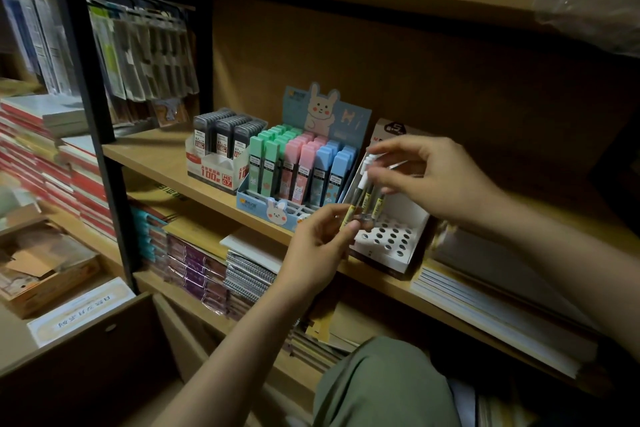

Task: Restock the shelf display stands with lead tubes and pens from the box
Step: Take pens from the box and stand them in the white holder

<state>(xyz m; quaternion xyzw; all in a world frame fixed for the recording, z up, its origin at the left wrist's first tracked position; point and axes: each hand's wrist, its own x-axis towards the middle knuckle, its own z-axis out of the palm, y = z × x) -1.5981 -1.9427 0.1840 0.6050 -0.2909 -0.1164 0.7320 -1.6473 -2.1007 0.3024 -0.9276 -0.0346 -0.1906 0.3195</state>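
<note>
My left hand (320,243) grips a small bunch of clear pens (363,199) with white caps and yellow labels by their lower ends. My right hand (426,180) pinches the white cap end of one pen from above. Both hands hover over a white display stand (388,236) with rows of round holes, standing on the middle shelf; its holes look empty. To its left stands a rabbit-print stand (273,211) full of green, pink and blue lead tubes, and further left a white stand (214,172) of black lead tubes.
The wooden shelf board (156,152) carries the stands; notebooks (194,263) fill the shelf below. Packaged items (145,55) hang at the left. An open cardboard box (86,367) sits at lower left. Stacked books (45,163) lie further left. My green-clad knee (384,385) is below.
</note>
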